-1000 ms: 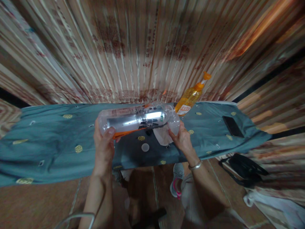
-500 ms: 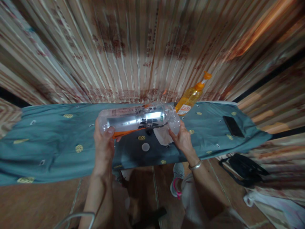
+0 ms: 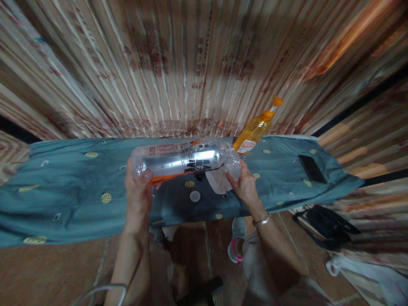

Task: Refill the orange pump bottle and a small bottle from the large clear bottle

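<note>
- The clear bottle (image 3: 185,160) lies sideways in the air above the blue cloth (image 3: 73,191), near the middle of the table.
- The left hand (image 3: 138,199) is closed around the bottle's base end, thumb on top; a firm hold there should keep it level.
- The right hand (image 3: 244,185) grips the neck end, fingers curled round it.
- A small round cap (image 3: 194,196) lies on the cloth just below; a white wrapper (image 3: 216,180) is beside it.
- An orange bottle (image 3: 255,131) stands far right, well apart.
- Working over the cloth should catch any drips.
</note>
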